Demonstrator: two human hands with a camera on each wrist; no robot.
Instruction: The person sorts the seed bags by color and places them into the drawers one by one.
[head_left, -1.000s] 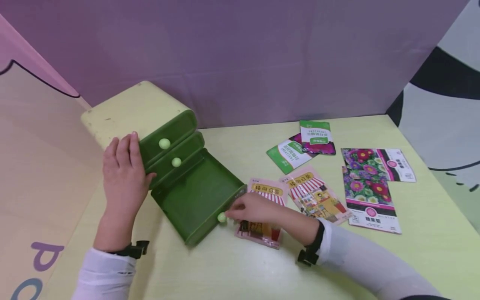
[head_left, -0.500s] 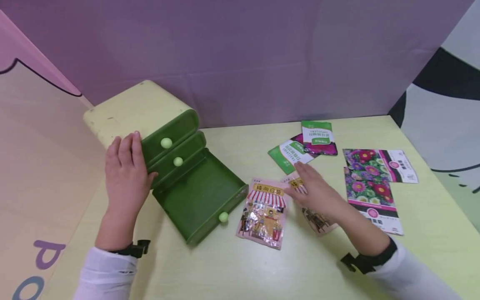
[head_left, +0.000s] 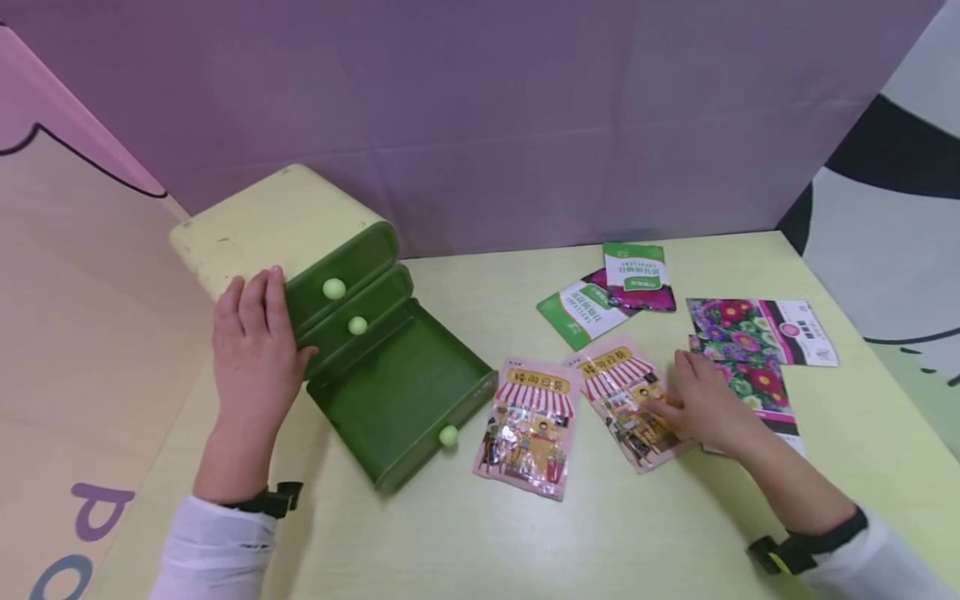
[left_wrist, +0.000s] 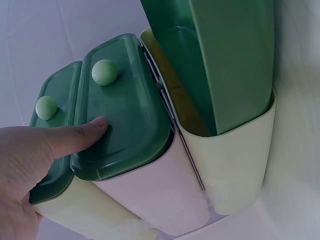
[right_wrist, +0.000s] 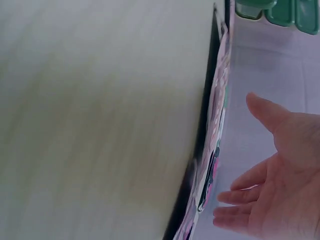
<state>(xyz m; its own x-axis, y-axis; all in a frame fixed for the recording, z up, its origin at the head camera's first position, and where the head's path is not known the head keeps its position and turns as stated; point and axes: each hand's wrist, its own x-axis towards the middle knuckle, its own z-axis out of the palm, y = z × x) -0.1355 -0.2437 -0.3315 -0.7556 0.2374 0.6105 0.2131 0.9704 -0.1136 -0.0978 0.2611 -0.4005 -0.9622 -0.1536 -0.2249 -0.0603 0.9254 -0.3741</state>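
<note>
My left hand (head_left: 255,358) rests against a small three-drawer cabinet (head_left: 277,217), its fingers extended along the side. In the left wrist view, the thumb (left_wrist: 82,137) lies on the middle drawer's green front (left_wrist: 125,115). The bottom drawer (head_left: 397,400) is pulled out, and no item shows in it; the upper two are closed. Over the right-hand pink seed packet (head_left: 622,400) and a flower seed packet (head_left: 765,383) is my right hand (head_left: 708,404), holding nothing. Its thumb and fingers are spread in the right wrist view. Another pink seed packet (head_left: 525,433) lies beside the drawer.
Two green-and-white seed packets (head_left: 641,267) overlap at the back of the pale table (head_left: 465,542). Another flower seed packet (head_left: 757,329) lies at the right. A purple panel (head_left: 487,125) stands along the table's back edge.
My right hand has let go of the bottom drawer's knob and moved right, over the packets. My left hand and the pulled-out drawer have stayed in place.
</note>
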